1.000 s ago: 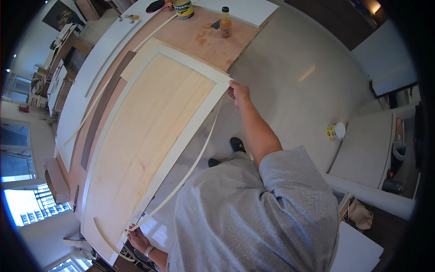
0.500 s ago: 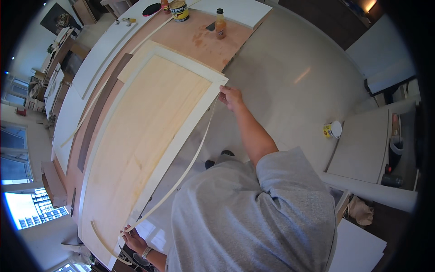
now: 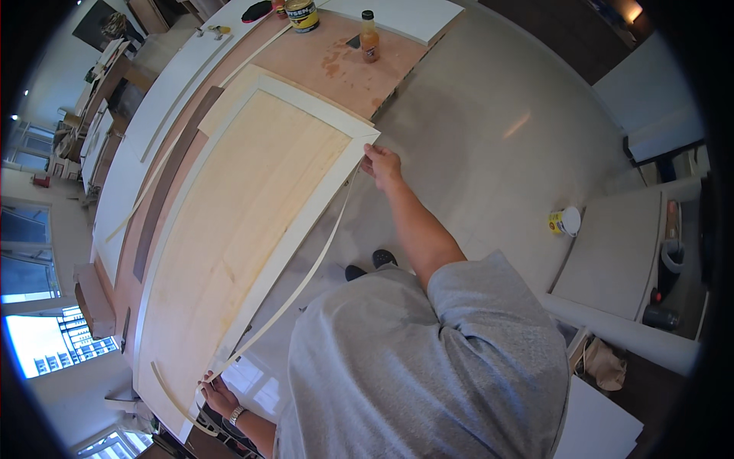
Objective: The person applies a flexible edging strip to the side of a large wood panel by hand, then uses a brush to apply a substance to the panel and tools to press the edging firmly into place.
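Observation:
A large pale wood panel with a white frame lies on the workbench in front of me. Along its near long edge hangs a thin cream edging strip, sagging away from the panel between my two hands. At the near right corner, my right hand pinches one end of the strip against the panel edge. My left hand, wearing a metal-band watch, grips the strip close to the near left corner. Beyond that hand the strip's loose end curls over the panel.
On the brown bench top stand a sauce-type bottle with orange-brown contents and a yellow-and-black can. A dark grey-brown board lies behind the panel. A white tub is on the floor to the right, near a cabinet.
Both hands keep their grip on the strip, with only slight shifts. The right hand sits a little lower along the panel edge, and the view has tilted slightly.

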Tool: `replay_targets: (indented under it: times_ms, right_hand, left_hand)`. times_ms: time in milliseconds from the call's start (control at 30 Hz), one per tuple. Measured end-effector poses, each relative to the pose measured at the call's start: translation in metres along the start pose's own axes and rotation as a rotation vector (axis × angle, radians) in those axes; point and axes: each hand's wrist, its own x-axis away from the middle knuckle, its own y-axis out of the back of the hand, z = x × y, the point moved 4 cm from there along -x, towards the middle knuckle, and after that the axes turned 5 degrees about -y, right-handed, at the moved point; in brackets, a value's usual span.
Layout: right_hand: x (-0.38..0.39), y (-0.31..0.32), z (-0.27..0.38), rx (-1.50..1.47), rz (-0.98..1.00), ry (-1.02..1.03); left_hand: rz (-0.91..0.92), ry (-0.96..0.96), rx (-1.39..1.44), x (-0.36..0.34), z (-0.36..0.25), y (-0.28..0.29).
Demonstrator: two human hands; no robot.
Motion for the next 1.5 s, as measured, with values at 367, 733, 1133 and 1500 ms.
replay_targets:
  times_ms: [367, 733, 1133, 1500]
  right_hand:
    - [0.026, -0.008, -0.006, 0.169, 0.031, -0.094]
    - [0.026, -0.012, -0.010, 0.157, 0.057, -0.079]
    - [0.043, -0.021, -0.023, 0.159, -0.009, -0.064]
    - [0.054, -0.030, -0.053, 0.121, 0.003, -0.046]
  left_hand:
    - [-0.077, -0.034, -0.047, -0.002, 0.001, 0.014]
    - [-0.117, -0.050, -0.023, 0.010, 0.001, 0.011]
    - [-0.100, -0.047, 0.019, 0.024, 0.006, 0.015]
    - [-0.033, -0.032, 0.047, 0.021, 0.011, 0.014]
